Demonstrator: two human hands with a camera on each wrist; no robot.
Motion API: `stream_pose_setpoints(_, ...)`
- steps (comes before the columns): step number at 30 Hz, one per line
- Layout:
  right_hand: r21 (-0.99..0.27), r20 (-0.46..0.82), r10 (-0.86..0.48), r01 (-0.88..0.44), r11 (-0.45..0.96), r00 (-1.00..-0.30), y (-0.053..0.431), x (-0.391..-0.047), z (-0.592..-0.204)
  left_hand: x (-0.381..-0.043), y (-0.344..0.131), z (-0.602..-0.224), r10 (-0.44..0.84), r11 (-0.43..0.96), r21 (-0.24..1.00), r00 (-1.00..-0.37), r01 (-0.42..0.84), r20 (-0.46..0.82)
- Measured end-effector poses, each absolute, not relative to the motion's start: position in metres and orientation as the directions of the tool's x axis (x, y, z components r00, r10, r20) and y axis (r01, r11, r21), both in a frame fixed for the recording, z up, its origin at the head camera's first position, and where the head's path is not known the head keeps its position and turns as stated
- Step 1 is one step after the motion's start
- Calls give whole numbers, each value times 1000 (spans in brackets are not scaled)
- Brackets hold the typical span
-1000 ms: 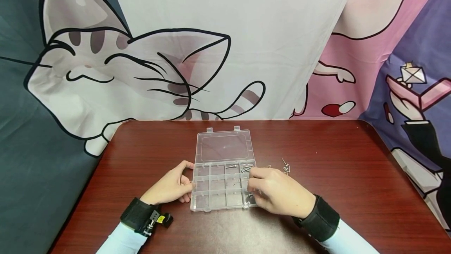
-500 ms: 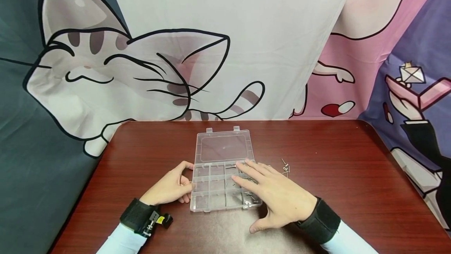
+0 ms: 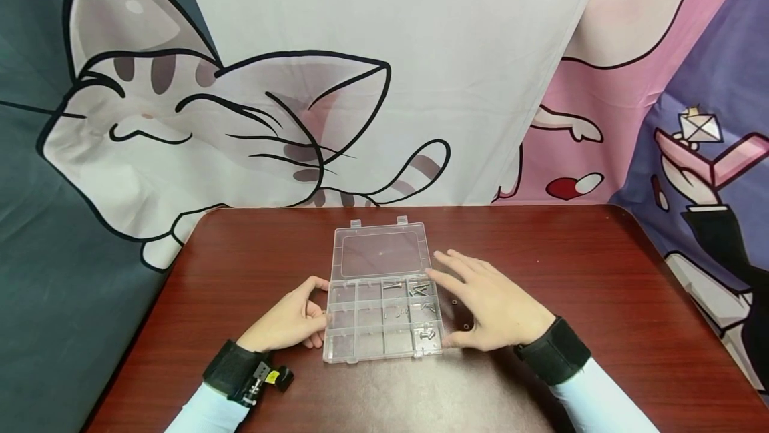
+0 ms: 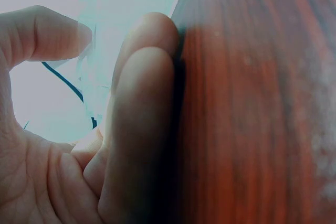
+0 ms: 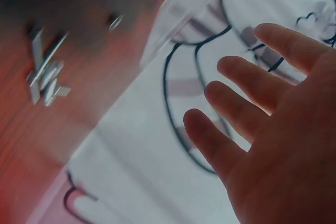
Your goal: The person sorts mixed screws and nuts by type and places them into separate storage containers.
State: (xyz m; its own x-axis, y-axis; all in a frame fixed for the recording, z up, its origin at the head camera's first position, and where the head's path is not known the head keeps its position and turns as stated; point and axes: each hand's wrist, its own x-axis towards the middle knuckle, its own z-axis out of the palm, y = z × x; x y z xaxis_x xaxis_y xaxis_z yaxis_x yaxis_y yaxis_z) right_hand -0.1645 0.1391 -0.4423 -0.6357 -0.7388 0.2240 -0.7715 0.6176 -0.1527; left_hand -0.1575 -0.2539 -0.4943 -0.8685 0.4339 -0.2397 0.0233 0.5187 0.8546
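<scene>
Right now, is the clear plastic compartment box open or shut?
Open: the box has its clear lid folded back, showing silvery metal screws.

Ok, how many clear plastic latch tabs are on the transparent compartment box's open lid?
2: the left latch tab and the right latch tab, both on the far edge of the open lid; none looks hidden there.

I can read no words, brands or numbers anywhere. A small yellow label (image 3: 273, 375) sits on the device (image 3: 284, 377) strapped at my left wrist, too small for me to make out. I find no legible lettering on my clear compartment box (image 3: 381, 251) or the printed cloth backdrop (image 3: 480, 53).
</scene>
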Motion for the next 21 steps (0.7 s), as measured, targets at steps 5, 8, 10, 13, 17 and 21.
stream_pose_setpoints(5, -135, 234, -710, -745, 653, -664, 158, -179, -445, -158, -254, -494, 431, 519, 855, -869, 19, -242)
stream_pose_setpoints(8, -133, 242, -693, -731, 669, -679, 168, -187, -448, -158, -254, -495, 433, 514, 857, -868, 17, -243)
stream_pose_setpoints(10, -131, 244, -680, -718, 683, -691, 174, -192, -451, -158, -254, -495, 435, 513, 858, -867, 18, -242)
stream_pose_setpoints(13, -115, 236, -664, -699, 706, -710, 182, -197, -454, -158, -254, -495, 435, 513, 858, -868, 20, -239)
stream_pose_setpoints(17, -90, 216, -649, -676, 731, -730, 189, -203, -460, -158, -254, -495, 431, 514, 858, -870, 20, -238)
stream_pose_setpoints(21, -90, 222, -647, -676, 732, -730, 194, -208, -467, -158, -254, -494, 430, 511, 859, -870, 13, -242)
